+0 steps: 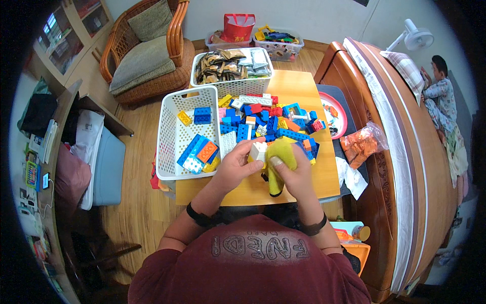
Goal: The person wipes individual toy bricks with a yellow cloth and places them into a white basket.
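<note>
Between the thumb and fingers of my left hand (pixel 237 165) is a white toy building brick (pixel 258 152), with some yellow at its lower edge. My right hand (pixel 296 171) grips a yellow-green cloth (pixel 279 155) that hangs down beside the brick; whether the two touch is hard to tell. Just beyond both hands lies a pile of large toy building bricks (pixel 290 133) in blue, red, white, yellow and orange on the wooden table (pixel 228 193). Left of my hands, a white perforated plastic basket (pixel 163 152) holds several bricks, among them an orange one (pixel 207 152).
Behind the pile stands another white basket (pixel 233 89) full of small packets. At right are a red-rimmed basin (pixel 344 117), a bag of orange packets (pixel 360 144) and white tissue (pixel 351 178). A wooden bed (pixel 379 212) borders that side; a person (pixel 440 91) sits on it.
</note>
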Motion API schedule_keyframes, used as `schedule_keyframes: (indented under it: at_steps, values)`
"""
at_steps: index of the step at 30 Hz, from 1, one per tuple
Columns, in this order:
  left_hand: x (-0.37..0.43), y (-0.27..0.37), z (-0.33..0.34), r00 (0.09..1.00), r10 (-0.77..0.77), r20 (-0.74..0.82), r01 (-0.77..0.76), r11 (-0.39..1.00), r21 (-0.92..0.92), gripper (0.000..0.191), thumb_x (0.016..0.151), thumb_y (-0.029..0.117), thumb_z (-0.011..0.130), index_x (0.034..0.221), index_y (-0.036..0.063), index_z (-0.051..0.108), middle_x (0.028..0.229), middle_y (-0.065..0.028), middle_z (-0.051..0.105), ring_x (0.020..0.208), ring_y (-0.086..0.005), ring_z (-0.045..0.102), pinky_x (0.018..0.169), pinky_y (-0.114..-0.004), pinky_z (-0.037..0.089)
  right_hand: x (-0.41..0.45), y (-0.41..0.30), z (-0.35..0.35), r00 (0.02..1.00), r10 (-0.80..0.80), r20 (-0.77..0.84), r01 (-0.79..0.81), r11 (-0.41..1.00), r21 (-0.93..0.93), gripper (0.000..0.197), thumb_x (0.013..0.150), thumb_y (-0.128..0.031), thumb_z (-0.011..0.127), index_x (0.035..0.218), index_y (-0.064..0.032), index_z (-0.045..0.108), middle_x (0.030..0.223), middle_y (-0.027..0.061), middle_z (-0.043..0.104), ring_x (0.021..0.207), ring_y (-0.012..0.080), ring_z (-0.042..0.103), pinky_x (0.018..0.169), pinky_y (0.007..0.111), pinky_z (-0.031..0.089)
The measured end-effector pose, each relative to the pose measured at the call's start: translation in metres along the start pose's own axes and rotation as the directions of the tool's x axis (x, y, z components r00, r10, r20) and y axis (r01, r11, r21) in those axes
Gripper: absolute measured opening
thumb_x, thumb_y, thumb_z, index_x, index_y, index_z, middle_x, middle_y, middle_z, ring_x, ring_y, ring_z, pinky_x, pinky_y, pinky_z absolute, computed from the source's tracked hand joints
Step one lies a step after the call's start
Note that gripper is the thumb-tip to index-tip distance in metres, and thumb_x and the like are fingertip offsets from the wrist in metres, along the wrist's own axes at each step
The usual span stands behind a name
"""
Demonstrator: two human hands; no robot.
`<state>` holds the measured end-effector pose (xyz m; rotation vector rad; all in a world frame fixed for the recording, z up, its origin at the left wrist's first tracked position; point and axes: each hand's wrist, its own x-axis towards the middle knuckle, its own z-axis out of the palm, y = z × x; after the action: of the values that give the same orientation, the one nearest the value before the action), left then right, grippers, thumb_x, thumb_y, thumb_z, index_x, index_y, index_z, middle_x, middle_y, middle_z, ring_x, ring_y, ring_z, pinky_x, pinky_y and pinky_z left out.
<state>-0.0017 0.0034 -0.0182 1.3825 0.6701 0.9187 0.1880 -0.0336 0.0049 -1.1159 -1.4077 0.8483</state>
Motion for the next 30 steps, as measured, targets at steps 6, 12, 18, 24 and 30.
schedule_keyframes:
  at_steps: [6,12,18,24,30]
  values:
    - [-0.002,0.008,0.006,0.995,-0.094,-0.031,0.084,0.967,-0.239,0.051,0.097,0.007,0.05,0.146,-0.0021,0.038,0.133,-0.0098,0.055,0.12,-0.0158,0.053,0.1,-0.03,0.043,-0.003,-0.001,0.001,0.999,0.046,-0.018,-0.044,0.995,0.091,0.027,0.084,-0.011,0.073,0.108,-0.0005,0.065,0.1,0.0121,0.064,0.09,0.0256,0.063,0.08,0.034,0.049]
    - [0.003,0.013,0.012,0.986,-0.099,-0.137,0.012,0.848,-0.53,0.045,0.102,0.016,0.047,0.145,0.0034,0.043,0.116,0.0016,0.062,0.089,-0.0019,0.052,0.076,-0.018,0.042,-0.004,-0.008,0.005,0.975,-0.178,0.131,0.194,0.973,-0.122,0.026,0.082,-0.012,0.075,0.105,-0.0019,0.066,0.097,0.0128,0.064,0.09,0.0283,0.063,0.08,0.035,0.049]
    - [-0.001,-0.006,-0.002,0.981,-0.193,0.015,0.19,0.95,-0.247,0.046,0.101,0.014,0.05,0.141,-0.0057,0.042,0.137,-0.0124,0.052,0.128,-0.0198,0.048,0.111,-0.034,0.034,0.001,-0.005,0.003,0.994,-0.105,-0.043,0.101,0.992,-0.079,0.026,0.083,-0.012,0.074,0.106,-0.0022,0.066,0.097,0.0113,0.065,0.089,0.0271,0.062,0.08,0.036,0.049]
    - [-0.002,0.005,0.005,0.992,0.127,0.019,-0.128,0.986,0.104,0.049,0.096,0.01,0.054,0.144,0.0007,0.044,0.127,-0.0081,0.058,0.111,-0.0126,0.054,0.092,-0.027,0.045,-0.003,0.001,0.001,1.0,-0.007,0.007,0.007,1.0,-0.007,0.026,0.084,-0.01,0.073,0.107,-0.0016,0.065,0.099,0.0108,0.064,0.09,0.0239,0.062,0.081,0.034,0.049]
    - [-0.004,0.008,0.001,0.987,-0.149,-0.06,0.13,0.962,-0.239,0.05,0.098,0.01,0.052,0.145,-0.0007,0.041,0.125,-0.006,0.06,0.109,-0.0121,0.056,0.091,-0.026,0.046,-0.003,0.002,-0.001,0.976,0.197,-0.087,-0.171,0.955,0.241,0.029,0.083,-0.01,0.073,0.108,-0.0011,0.064,0.099,0.0116,0.063,0.092,0.0239,0.062,0.082,0.034,0.049]
